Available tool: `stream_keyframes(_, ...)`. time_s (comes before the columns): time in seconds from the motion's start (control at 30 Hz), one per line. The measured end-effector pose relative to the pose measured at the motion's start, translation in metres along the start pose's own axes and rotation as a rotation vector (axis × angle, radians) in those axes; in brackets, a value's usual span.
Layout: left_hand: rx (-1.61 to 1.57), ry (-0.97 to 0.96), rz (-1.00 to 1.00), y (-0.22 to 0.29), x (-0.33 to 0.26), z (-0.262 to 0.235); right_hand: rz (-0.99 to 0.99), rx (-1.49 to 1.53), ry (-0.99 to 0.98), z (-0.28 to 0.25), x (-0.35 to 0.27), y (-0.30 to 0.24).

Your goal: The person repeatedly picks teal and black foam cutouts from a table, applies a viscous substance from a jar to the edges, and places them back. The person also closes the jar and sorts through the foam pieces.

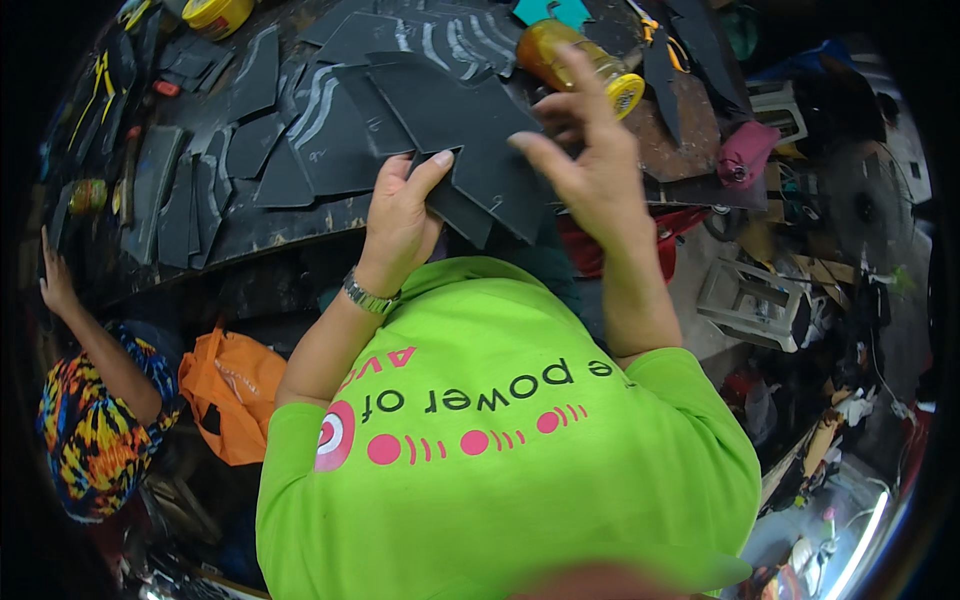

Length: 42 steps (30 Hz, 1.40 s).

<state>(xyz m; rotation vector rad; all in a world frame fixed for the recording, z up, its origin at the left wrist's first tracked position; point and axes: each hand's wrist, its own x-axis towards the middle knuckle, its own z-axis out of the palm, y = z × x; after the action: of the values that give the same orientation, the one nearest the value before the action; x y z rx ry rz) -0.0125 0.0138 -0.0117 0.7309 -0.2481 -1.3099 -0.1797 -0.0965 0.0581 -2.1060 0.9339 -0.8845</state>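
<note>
My left hand (403, 208), with a metal watch on its wrist, pinches a black flat cut piece (478, 140) by its notched near edge. The thumb lies on top and the fingers are underneath. A second dark piece (462, 215) shows below it by the same hand. My right hand (600, 165) is raised beside the piece's right edge, its thumb and fingers spread and holding nothing; its fingertips are slightly blurred. Behind that hand lies an amber jar (550, 58) with a yellow lid, on its side. Overlapping dark cut pieces with pale brushed strips (340, 140) cover the table to the left.
Scissors with orange handles (678, 52) lie at the far right of the dark table (290, 232). A pink pouch (748, 153) sits at its right edge. A grey stool (752, 303) stands on the right. Another person's arm (100, 335) reaches in at left, near an orange bag (232, 395).
</note>
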Motion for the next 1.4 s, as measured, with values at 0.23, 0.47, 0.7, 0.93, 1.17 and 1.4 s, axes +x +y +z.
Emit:
stream_keyframes(0.23, 0.155, 0.02, 0.131, -0.001, -0.006, 0.001, 0.077, 0.373, -0.036, 0.009, -0.005, 0.001)
stream_keyframes(0.47, 0.104, 0.011, 0.052, -0.001, -0.005, 0.005, 0.035, 0.555, 0.123, -0.008, -0.001, 0.009)
stream_keyframes(0.7, 0.089, 0.062, 0.024, 0.006, -0.002, -0.002, 0.063, 0.757, 0.604, -0.126, 0.032, 0.068)
stream_keyframes(0.93, 0.088, -0.021, -0.113, -0.006, 0.003, 0.005, 0.071, 1.038, 0.335, -0.098, 0.018, 0.071)
stream_keyframes(1.17, 0.065, -0.12, -0.162, -0.012, -0.001, 0.012, 0.091, 1.037, 0.188, -0.055, 0.016, 0.022)
stream_keyframes(1.4, -0.029, -0.151, -0.035, -0.023, 0.001, -0.006, 0.144, 0.658, -0.058, -0.008, -0.002, 0.01)
